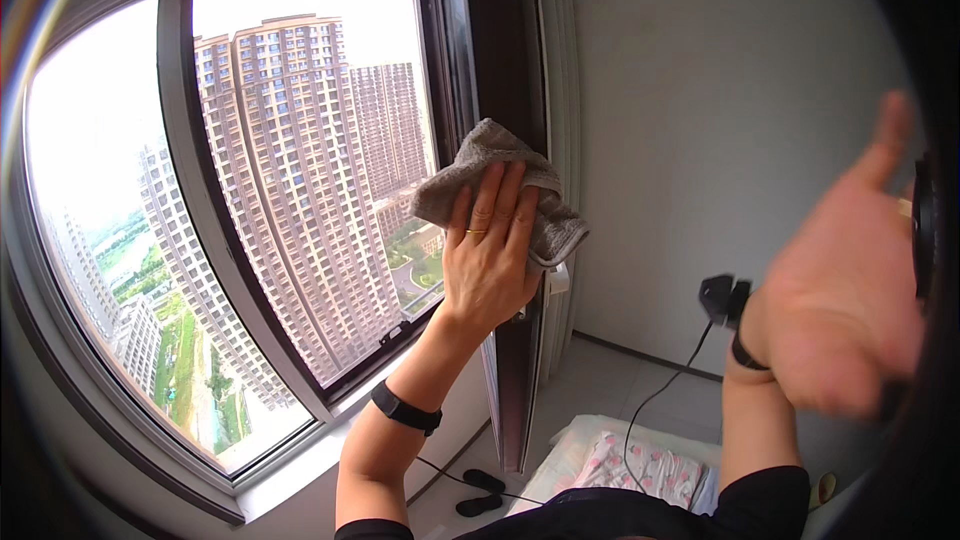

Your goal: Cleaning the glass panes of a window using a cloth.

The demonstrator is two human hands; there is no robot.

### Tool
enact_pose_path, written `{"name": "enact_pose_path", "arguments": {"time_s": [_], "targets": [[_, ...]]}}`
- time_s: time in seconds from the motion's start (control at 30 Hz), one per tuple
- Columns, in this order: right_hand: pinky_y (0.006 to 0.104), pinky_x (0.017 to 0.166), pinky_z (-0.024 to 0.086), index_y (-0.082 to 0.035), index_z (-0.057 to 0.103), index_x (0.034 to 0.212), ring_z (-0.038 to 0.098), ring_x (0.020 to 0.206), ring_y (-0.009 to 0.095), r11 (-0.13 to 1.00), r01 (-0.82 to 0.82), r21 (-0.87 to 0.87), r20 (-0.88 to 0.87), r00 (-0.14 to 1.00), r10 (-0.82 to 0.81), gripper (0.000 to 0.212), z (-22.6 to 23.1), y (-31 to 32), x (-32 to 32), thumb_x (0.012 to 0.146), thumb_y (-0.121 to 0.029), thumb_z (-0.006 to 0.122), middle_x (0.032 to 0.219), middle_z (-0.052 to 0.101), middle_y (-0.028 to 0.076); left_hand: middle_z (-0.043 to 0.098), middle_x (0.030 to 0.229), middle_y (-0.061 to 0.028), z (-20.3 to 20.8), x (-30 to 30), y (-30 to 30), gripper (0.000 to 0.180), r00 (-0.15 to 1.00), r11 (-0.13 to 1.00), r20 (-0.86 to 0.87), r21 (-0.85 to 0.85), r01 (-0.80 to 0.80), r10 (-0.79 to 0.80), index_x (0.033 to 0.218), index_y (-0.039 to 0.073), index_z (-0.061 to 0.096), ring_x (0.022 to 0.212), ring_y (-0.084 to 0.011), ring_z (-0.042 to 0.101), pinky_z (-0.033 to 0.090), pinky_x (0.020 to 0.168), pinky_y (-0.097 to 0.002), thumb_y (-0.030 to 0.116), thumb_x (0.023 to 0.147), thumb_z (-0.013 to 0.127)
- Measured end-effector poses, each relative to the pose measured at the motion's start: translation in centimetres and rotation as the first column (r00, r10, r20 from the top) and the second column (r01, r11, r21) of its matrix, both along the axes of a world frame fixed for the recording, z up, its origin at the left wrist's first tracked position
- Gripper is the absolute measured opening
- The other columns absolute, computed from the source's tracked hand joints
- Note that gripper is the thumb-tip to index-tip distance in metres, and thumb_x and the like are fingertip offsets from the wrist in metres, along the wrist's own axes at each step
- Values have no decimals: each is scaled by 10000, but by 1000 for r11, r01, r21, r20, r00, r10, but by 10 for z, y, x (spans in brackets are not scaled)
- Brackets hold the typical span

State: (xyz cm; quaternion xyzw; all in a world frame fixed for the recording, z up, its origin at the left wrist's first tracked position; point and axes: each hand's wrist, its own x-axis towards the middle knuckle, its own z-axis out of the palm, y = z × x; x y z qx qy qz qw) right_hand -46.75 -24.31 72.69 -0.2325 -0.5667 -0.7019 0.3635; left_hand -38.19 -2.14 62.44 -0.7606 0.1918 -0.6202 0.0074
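A grey-brown cleaning cloth [486,152] lies bunched against the dark frame of an open window sash [506,50]. My left hand [490,255] presses it there, fingers together and extended over the fabric, with a ring on one finger. Far to the right and close to the camera, my right hand [840,290] is raised with its palm showing and one digit stretched upward. Its other fingers are mostly hidden by the picture's dark rim and a black round part [922,230]. No held thing shows in the right palm.
Fixed window panes [110,240] at the left look out on tall buildings. Below are a bed with patterned bedding [640,465] and black slippers [480,493] on the floor. A black cable [640,405] runs from a small device at my right wrist. A pale curtain [563,80] hangs behind the sash.
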Motion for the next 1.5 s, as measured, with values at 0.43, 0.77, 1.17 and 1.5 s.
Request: {"name": "enact_pose_path", "arguments": {"time_s": [0.43, 0.77, 1.17, 1.5], "targets": [[336, 833, 366, -37, 495, 1060, 560, 710, 206, 705, -227, -672, -723, 408, -557, 229, -179, 85, 204, 916, -147, 356, 720, 576, 62, 427, 1269, -216, 144, 11, -2, 517, 972, 995, 221, 74, 60, -75, 1200, -16, 462, 1236, -357, 334, 242, 1033, -433, 200, 742, 564], [355, 887, 308, -74, 553, 856, 506, 595, 179, 830, -184, -527, -755, 551, -357, 276, -183, 94, 191, 924, -172, 304, 492, 496, 2, 357, 1329, -216, 230, 32, -22, 522, 938, 998, 346, -39, 53, -36, 1284, -16, 358, 1266, -339, 285, 203, 1066, -386, 286, 857, 370], [343, 798, 350, -71, 508, 697, 481, 584, 215, 817, -217, -534, -785, 487, -383, 314, -179, 94, 194, 918, -151, 300, 524, 471, 26, 277, 1354, -270, 103, 18, -23, 676, 989, 999, 149, -20, 28, -25, 1315, 10, 327, 1283, -378, 248, 149, 1069, -461, 193, 728, 608], [372, 817, 350, -73, 529, 713, 502, 575, 209, 810, -155, -565, -728, 555, -402, 369, -189, 96, 198, 937, -211, 271, 533, 501, 29, 348, 1330, -223, 240, 36, -18, 550, 953, 999, 301, -21, 33, -25, 1303, 26, 351, 1290, -339, 245, 165, 1074, -391, 310, 841, 440]]}}
